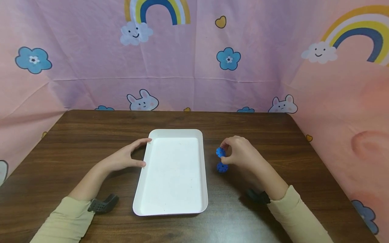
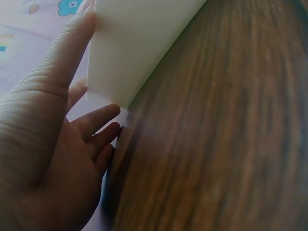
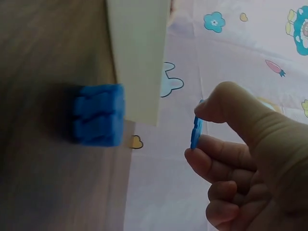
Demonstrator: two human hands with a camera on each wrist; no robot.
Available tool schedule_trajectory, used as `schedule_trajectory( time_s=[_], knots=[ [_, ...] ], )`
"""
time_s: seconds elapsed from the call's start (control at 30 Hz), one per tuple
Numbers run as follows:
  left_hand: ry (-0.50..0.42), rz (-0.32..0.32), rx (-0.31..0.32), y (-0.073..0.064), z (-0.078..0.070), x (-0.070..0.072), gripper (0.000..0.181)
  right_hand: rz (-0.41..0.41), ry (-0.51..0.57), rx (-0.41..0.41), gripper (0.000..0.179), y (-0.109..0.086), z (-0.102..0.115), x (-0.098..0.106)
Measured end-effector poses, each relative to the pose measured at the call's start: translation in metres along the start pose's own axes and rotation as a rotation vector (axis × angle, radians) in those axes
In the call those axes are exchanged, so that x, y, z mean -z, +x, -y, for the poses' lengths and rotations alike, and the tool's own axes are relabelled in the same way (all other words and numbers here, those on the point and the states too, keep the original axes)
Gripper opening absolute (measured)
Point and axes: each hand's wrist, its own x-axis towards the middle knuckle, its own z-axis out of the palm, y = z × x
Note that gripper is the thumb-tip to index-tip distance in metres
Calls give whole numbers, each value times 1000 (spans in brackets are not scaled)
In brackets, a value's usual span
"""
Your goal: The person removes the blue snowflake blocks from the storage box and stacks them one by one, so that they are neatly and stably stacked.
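A shallow white tray (image 1: pixel 174 172) lies on the table, longer from front to back than across. At its left rim my left hand (image 1: pixel 123 158) touches the side with thumb and fingertips spread apart; the left wrist view shows the thumb on the tray's edge. My right hand (image 1: pixel 243 152) pinches a thin blue notched disc (image 1: pixel 220 152) between thumb and forefinger, raised above the table on the tray's right. Below that disc, a short stack of blue notched discs (image 3: pixel 98 115) stands on the table, apart from the tray.
The brown wooden table (image 1: pixel 258 128) meets a pink and purple printed cloth (image 1: pixel 170 60) at the back and sides. Dark wrist bands (image 1: pixel 103 204) stick out under both forearms.
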Motion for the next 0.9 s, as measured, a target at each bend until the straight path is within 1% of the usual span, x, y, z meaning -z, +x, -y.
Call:
schedule_trajectory(
  time_s=[0.3, 0.47, 0.7, 0.9],
  knots=[
    [0, 3, 6, -1, -2, 0, 84, 20, -8, 17, 27, -15, -10, -9],
    [2, 1, 3, -1, -1, -1, 84, 19, 25, 22, 27, -22, -16, -14],
    [1, 3, 17, -1, 0, -1, 86, 10, 73, 35, 27, -24, -21, -19],
    [-3, 11, 18, -1, -1, 0, 86, 25, 79, 33, 26, -25, -23, -23]
  ],
)
